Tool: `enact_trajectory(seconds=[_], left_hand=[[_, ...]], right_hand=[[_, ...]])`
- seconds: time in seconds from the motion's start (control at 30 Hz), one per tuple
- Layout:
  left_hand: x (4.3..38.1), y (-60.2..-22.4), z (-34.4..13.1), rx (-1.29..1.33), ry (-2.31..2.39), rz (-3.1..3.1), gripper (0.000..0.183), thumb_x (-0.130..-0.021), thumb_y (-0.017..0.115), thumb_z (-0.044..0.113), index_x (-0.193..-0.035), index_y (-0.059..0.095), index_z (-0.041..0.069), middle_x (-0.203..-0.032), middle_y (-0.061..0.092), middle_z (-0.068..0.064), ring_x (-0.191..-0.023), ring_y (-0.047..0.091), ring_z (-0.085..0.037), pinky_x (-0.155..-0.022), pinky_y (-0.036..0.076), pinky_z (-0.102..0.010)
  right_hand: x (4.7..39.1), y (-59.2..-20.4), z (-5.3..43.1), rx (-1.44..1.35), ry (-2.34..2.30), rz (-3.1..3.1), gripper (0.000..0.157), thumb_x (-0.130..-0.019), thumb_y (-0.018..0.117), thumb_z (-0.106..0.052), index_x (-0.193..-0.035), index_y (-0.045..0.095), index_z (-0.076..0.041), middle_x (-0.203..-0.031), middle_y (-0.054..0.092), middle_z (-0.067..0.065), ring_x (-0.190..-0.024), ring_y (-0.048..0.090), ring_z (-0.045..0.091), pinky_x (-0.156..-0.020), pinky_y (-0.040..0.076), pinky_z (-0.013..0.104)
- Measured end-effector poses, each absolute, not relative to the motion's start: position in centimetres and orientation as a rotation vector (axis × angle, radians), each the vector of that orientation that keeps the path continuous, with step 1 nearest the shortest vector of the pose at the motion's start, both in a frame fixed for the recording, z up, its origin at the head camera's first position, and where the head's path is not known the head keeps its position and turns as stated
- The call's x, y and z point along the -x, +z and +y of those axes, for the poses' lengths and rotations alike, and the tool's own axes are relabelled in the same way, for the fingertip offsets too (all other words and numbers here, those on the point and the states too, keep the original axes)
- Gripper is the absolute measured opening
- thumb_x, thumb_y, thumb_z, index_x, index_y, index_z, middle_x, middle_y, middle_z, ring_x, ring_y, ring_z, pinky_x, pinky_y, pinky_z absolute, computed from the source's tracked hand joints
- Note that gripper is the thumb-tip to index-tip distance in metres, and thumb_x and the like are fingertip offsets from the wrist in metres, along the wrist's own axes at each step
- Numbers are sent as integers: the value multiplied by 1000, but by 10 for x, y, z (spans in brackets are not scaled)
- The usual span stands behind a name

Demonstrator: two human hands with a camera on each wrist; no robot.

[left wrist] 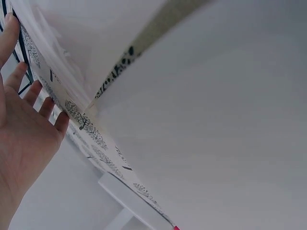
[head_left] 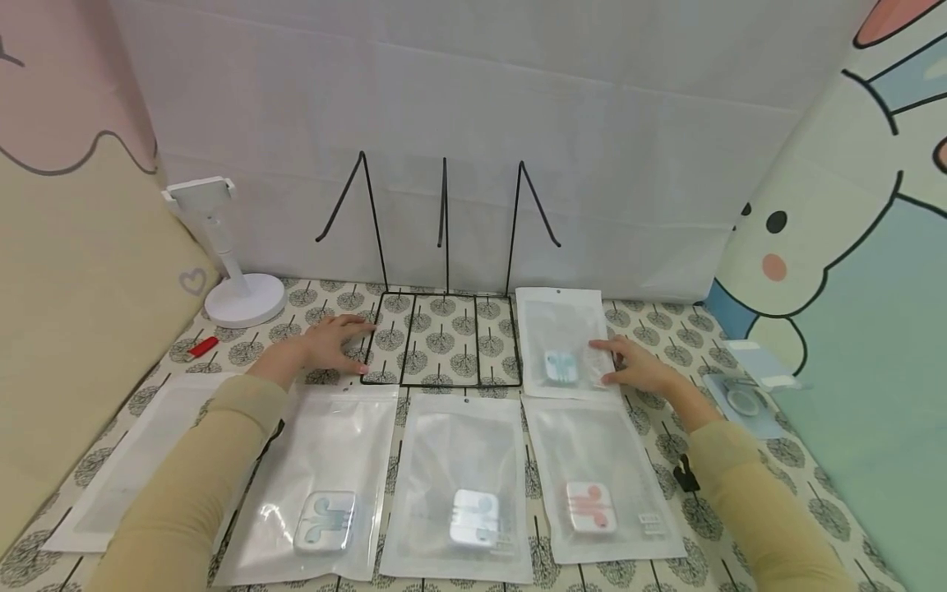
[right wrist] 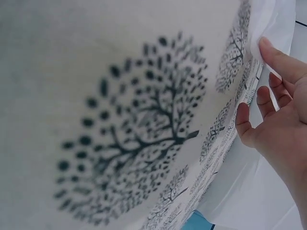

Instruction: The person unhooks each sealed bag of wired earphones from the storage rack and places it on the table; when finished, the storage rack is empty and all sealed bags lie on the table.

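A black wire rack [head_left: 441,385] with upright hooked prongs stands at the back middle of the table. At its left side is my left hand [head_left: 333,341], fingers spread and thumb tip right at the frame's front corner. The left wrist view shows the same hand's palm [left wrist: 26,139] with nothing in it. A frosted zip bag [head_left: 540,325] holding a pale blue earphone case [head_left: 561,367] lies just right of the rack. My right hand [head_left: 632,366] touches this bag's right edge with its fingertips; in the right wrist view, the thumb [right wrist: 276,55] rests at the edge.
In front lie bags with a grey-blue earphone case [head_left: 325,521], a white one [head_left: 474,518] and a pink one [head_left: 591,506]. Another pouch [head_left: 140,452] is partly under the left sleeve. Around stand a white phone stand [head_left: 246,301], a red object [head_left: 203,346] and a clear item [head_left: 743,401].
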State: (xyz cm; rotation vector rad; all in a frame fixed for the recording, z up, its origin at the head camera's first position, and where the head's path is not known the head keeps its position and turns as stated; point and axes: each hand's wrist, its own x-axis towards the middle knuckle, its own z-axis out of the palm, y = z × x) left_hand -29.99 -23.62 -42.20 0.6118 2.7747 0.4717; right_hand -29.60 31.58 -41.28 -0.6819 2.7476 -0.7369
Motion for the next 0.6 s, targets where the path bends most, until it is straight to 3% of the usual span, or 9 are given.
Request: enact_trajectory(seconds=[0.33, 0.6], left_hand=[[298, -421, -234, -615, 477, 2774, 88, -80, 68, 52, -150, 26, 16, -156, 15, -16, -136, 7, -55, -97, 9, -79], [298, -420, -235, -605, 473, 2772, 87, -81, 67, 50, -150, 26, 17, -156, 14, -15, -138, 7, -53, -98, 8, -79]], right_hand=[[301, -412, 326, 648, -664, 2727, 66, -83, 72, -21, -141, 43, -7, -104, 48, 12, -89, 44, 23, -74, 42, 31], [303, -408, 333, 646, -703, 2755, 69, -85, 71, -28, -142, 39, -6, -109, 46, 17, -88, 41, 24, -70, 39, 30]])
